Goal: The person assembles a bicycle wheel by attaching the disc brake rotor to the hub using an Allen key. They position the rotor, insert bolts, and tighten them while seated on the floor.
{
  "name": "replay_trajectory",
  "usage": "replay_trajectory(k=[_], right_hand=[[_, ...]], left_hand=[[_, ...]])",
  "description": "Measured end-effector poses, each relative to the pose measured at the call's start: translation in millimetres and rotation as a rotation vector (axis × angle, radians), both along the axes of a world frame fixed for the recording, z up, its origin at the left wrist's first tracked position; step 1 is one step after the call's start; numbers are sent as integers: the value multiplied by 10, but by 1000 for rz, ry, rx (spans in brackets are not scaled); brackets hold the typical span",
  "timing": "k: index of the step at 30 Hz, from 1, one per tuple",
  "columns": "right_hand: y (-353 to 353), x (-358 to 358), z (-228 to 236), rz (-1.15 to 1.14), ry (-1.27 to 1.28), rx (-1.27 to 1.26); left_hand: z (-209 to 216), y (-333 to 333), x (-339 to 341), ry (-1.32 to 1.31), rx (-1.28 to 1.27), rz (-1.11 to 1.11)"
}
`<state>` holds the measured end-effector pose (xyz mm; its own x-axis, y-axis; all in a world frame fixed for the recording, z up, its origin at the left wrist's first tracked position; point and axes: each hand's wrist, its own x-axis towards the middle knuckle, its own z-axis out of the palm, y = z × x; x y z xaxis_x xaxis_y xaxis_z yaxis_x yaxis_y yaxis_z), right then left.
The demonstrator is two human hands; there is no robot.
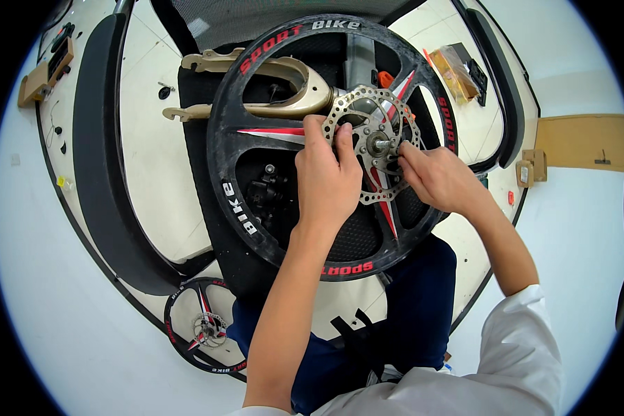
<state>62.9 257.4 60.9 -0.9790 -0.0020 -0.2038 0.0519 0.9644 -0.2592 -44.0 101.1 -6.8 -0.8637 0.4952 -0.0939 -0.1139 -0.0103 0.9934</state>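
Note:
A black bicycle wheel (223, 149) with red-and-white spokes lies across a black chair seat (200, 163). On its hub sits a silver brake disc (369, 197) with a perforated ring, and a threaded axle (379, 144) pokes up through the middle. My left hand (329, 180) pinches the disc's left edge between thumb and fingers. Just right of the axle, the fingers of my right hand (440, 177) are pressed together over the disc; whatever they hold is hidden. A cream fork (305, 104) lies partly under the wheel.
A black brake caliper (265, 194) shows through the wheel's lower-left opening. Curved black armrests (100, 139) flank the seat. A second wheel (170, 322) stands at lower left. Bagged parts (454, 73) and cardboard boxes (530, 166) are at right; another box (35, 87) is far left.

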Motion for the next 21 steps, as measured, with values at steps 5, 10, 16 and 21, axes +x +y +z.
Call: replay_trajectory(k=[5,10,16,21], right_hand=[[289,-146,23,419,49,161],[438,-311,32,593,-41,188],[256,-44,-138,341,46,136],[29,28,-134,108,69,126]], left_hand=[[15,-8,7,19,2,11],[-5,1,25,66,13,50],[-4,29,56,81,8,99],[-60,123,109,156,76,229]])
